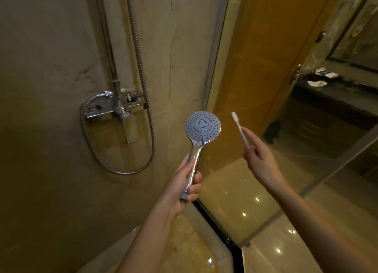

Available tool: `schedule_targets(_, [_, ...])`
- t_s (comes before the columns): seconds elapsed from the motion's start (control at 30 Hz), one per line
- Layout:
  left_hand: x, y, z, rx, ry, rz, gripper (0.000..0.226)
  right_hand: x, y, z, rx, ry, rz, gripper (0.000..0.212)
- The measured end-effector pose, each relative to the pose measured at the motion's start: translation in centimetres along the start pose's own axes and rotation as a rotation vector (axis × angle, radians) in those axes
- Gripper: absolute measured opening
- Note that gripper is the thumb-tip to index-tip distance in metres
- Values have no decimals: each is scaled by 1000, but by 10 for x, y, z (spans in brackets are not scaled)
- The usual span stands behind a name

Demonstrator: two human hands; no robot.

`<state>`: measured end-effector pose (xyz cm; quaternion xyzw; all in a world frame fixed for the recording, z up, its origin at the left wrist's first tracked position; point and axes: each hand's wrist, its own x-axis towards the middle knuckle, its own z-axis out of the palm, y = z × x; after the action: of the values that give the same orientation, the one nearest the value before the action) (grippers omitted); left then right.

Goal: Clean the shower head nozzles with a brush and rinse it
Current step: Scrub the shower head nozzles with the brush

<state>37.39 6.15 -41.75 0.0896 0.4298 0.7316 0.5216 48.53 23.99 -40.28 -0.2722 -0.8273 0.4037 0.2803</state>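
The shower head [203, 126] has a round grey face dotted with nozzles and a chrome handle. It stands upright with its face turned toward me. My left hand [183, 183] grips the handle near its lower end. My right hand [258, 155] pinches the lower end of a white toothbrush [239, 128]. The brush tilts up and to the left, with its bristle end level with the shower head's face and a short gap to the right of it.
A chrome mixer tap [120, 105] is fixed to the beige tiled wall on the left, and a metal hose [143, 88] loops below it. A glass shower door [266, 88] stands to the right. Behind the glass a dark counter [335, 101] holds a few items.
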Motion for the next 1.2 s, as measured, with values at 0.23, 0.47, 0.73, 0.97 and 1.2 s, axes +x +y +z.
schedule_targets(0.23, [2,-19,-8,79,44,21,38,-3,13,24,-378,-275,-61,47])
schedule_targets(0.47, [-7,-30,-22,208,128,76,47,-16,-5,43,-435,-418,-59,37])
schedule_targets(0.73, [-11,-26,-26,257,174,128,53,-4,-17,48,-587,-356,-69,31])
schedule_targets(0.97, [-13,-26,-34,304,227,159,53,3,-13,54,-621,-358,-31,28])
schedule_targets(1.2, [-11,-23,-37,354,266,206,58,0,-23,60,-703,-373,-47,30])
